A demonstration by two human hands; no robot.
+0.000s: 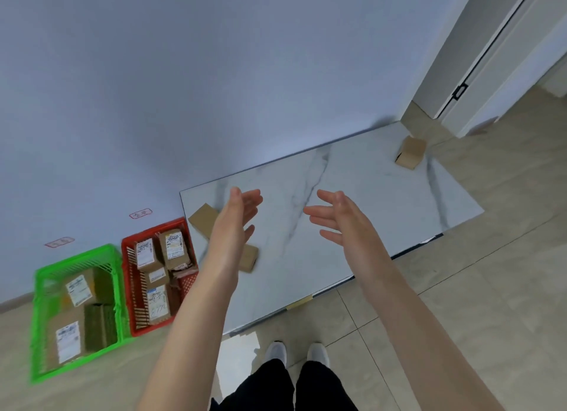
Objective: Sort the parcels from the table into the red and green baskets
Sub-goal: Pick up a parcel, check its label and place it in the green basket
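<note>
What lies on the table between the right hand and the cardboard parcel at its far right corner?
In the head view, nothing: between the right hand and that parcel only bare marble table shows.

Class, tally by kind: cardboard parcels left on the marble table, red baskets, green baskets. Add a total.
Parcels on the table: 3
Red basket: 1
Green basket: 1
Total: 5
</note>
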